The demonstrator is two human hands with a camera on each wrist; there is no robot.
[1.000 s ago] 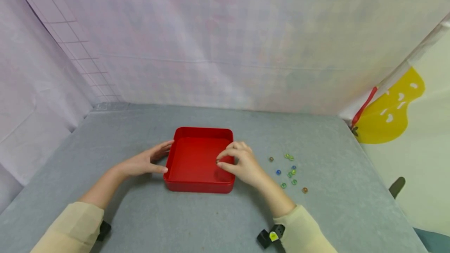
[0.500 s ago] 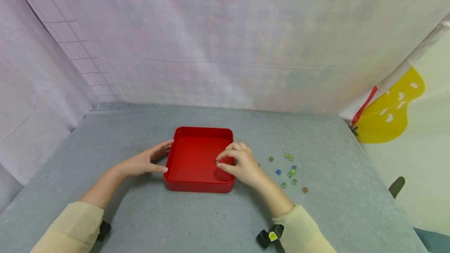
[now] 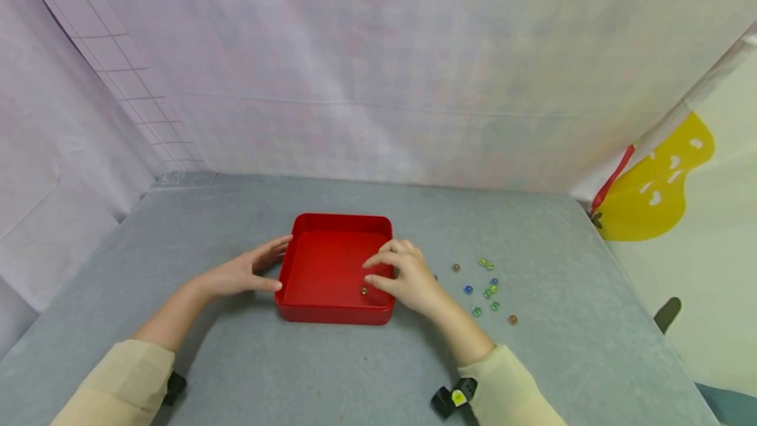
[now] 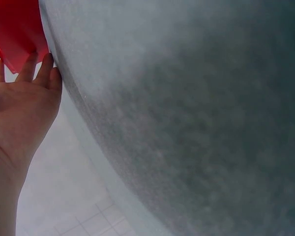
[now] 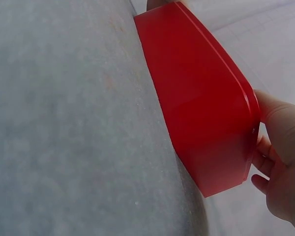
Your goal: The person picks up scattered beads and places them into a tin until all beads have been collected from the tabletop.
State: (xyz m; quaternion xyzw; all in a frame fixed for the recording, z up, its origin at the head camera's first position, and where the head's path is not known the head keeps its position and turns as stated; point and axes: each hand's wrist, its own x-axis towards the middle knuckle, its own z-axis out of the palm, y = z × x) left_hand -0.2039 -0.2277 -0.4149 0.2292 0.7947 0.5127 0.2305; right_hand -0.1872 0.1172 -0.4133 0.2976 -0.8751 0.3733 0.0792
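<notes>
A small amber-brown marble (image 3: 363, 290) is inside the red square tray (image 3: 322, 265), just below my right thumb in the head view. My right hand (image 3: 411, 279) reaches over the tray's right wall, its thumb and index finger parted with nothing between them. On the opposite side, my left hand (image 3: 245, 273) touches the tray's left wall, fingers and thumb spread along it. The left wrist view shows those fingertips (image 4: 43, 69) against the red wall. In the right wrist view the tray (image 5: 196, 88) hides my right fingertips.
Several glass marbles lie loose on the grey cloth right of the tray, among them a blue marble (image 3: 468, 289), a green marble (image 3: 495, 306) and a brown marble (image 3: 512, 320). Pale curtains (image 3: 378, 84) hang behind the table.
My right thumb and index finger have parted and let go of the brown marble. It has dropped a little lower inside the tray. My left hand and the tray have not moved.
</notes>
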